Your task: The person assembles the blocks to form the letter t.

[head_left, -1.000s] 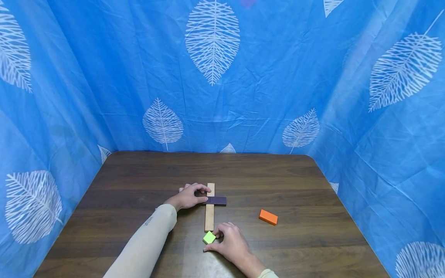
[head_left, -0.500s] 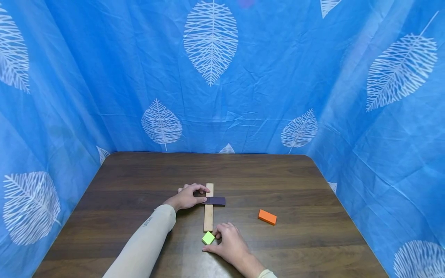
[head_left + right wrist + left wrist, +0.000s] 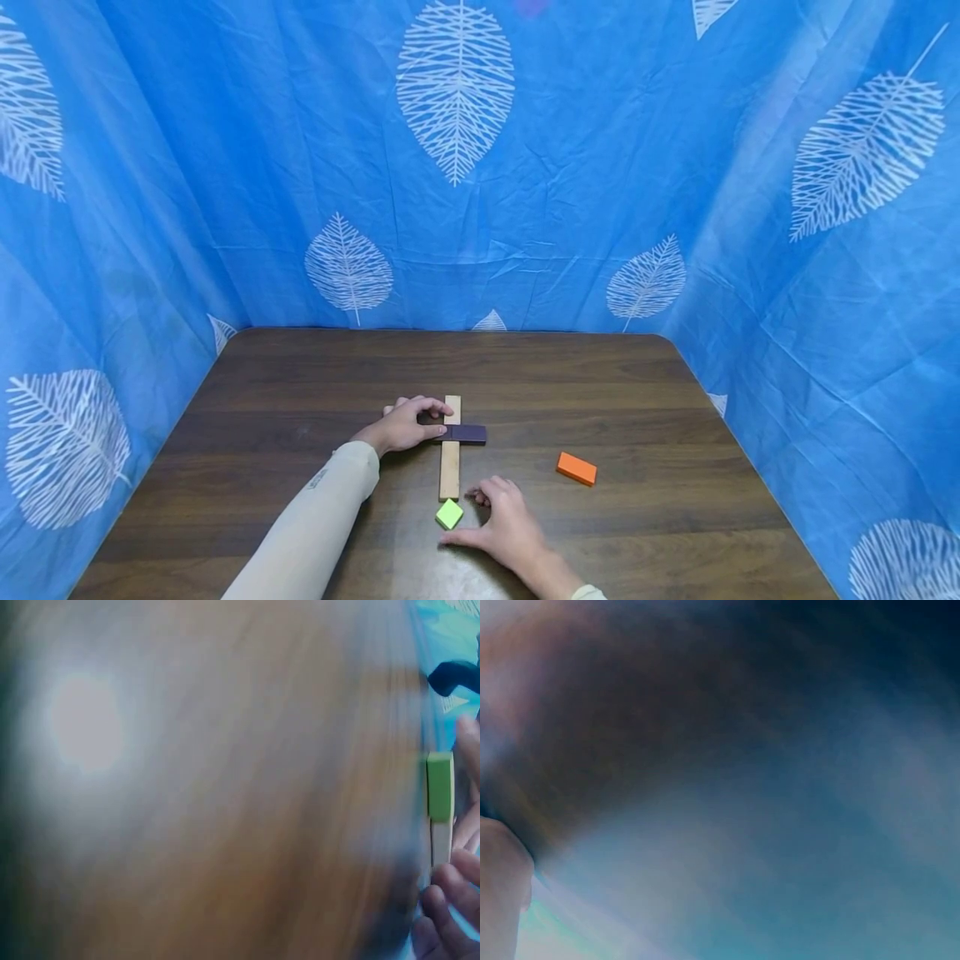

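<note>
A lime-green block (image 3: pixel 449 514) lies turned cornerwise on the table, just below the near end of a strip of pale wooden blocks (image 3: pixel 450 471). Across that strip run dark purple blocks (image 3: pixel 468 434), forming a cross. My left hand (image 3: pixel 405 424) rests at the cross's left side, thumb touching the dark purple and index fingertip at the far pale wood; the fingers partly cover the left end. To the right of the green block, my right hand (image 3: pixel 506 525) holds nothing, with thumb and fingers spread apart. The right wrist view shows the green block (image 3: pixel 440 786) beside the fingers.
An orange block (image 3: pixel 577 469) lies alone to the right of the cross. The brown wooden table (image 3: pixel 637 400) has rounded far corners. Blue leaf-printed cloth (image 3: pixel 562 167) hangs behind and on both sides. The left wrist view is mostly blurred.
My right hand's fingers and thumb have parted from the green block and the hand has drawn slightly right. The green block lies in place. My left hand has stayed still.
</note>
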`<state>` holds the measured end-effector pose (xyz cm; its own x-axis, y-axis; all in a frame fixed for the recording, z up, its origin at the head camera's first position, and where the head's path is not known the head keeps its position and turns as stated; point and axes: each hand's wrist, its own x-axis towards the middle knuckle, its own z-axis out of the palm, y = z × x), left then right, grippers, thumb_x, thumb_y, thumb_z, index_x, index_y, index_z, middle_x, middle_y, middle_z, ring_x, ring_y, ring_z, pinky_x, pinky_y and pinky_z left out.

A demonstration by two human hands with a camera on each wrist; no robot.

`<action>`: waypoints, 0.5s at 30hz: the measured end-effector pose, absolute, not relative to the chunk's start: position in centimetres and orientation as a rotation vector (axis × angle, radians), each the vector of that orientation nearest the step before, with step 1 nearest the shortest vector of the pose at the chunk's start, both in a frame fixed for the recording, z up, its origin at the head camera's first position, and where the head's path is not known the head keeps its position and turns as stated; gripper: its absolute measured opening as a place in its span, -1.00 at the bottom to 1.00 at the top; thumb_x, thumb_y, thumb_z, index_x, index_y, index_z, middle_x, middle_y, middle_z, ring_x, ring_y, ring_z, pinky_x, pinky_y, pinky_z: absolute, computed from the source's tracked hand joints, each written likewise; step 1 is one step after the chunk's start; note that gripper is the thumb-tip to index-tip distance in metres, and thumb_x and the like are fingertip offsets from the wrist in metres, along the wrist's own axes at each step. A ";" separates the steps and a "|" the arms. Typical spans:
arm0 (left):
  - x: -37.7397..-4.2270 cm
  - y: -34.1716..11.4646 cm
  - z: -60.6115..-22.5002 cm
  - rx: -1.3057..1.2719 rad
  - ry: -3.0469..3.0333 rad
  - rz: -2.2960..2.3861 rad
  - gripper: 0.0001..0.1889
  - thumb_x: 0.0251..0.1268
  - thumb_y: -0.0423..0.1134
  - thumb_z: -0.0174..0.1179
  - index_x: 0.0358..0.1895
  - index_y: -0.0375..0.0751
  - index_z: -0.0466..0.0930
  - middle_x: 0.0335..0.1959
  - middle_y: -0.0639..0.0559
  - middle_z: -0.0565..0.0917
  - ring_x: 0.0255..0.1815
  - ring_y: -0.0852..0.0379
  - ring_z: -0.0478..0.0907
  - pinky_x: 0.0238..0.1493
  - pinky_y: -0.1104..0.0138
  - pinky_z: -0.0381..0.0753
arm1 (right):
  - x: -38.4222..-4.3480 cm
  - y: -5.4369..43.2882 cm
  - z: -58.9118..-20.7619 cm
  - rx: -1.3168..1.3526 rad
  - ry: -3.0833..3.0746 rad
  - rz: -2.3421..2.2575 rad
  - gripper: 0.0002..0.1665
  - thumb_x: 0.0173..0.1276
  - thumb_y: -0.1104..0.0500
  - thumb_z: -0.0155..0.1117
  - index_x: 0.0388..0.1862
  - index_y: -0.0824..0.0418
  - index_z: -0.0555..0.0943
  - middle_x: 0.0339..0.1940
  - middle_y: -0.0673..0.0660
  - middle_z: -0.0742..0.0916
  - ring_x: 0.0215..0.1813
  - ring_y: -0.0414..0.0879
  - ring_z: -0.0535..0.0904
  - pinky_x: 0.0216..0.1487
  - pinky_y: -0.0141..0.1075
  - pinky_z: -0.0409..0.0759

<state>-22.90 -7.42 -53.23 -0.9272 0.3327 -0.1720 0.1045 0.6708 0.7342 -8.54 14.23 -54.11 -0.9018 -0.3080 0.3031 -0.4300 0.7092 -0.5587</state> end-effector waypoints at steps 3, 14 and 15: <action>-23.0 -7.5 -53.3 0.364 2.604 1.107 -0.78 0.34 -0.05 0.35 0.02 0.27 0.68 -0.06 0.20 0.55 0.07 0.02 0.28 0.10 -0.04 0.10 | -8.8 14.9 -53.9 0.601 -2.691 0.911 0.11 -0.36 -0.43 0.64 0.15 0.17 0.64 -0.09 -0.01 0.70 -0.06 -0.12 0.61 -0.03 -0.17 0.60; -23.0 -7.5 -53.2 0.362 2.592 1.115 -0.78 0.34 -0.06 0.35 0.02 0.23 0.68 -0.06 0.19 0.55 0.08 0.00 0.28 0.08 -0.04 0.10 | -9.9 17.7 -52.4 0.470 -2.740 0.827 0.32 -0.43 -0.51 0.58 0.36 0.11 0.55 0.20 0.08 0.69 0.18 0.06 0.61 0.13 -0.02 0.55; -22.9 -7.5 -53.1 0.356 2.590 1.116 -0.78 0.34 -0.06 0.35 0.02 0.24 0.68 -0.05 0.19 0.55 0.09 0.00 0.28 0.08 -0.04 0.10 | -10.1 18.1 -52.3 0.452 -2.746 0.827 0.32 -0.43 -0.49 0.59 0.36 0.12 0.55 0.20 0.09 0.69 0.18 0.07 0.61 0.13 -0.02 0.55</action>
<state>-22.92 -7.51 -53.13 -0.9250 0.3388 -0.1723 0.1073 0.6677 0.7367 -10.11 18.06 -52.30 -0.9238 -0.2229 0.3112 -0.3577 0.7923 -0.4943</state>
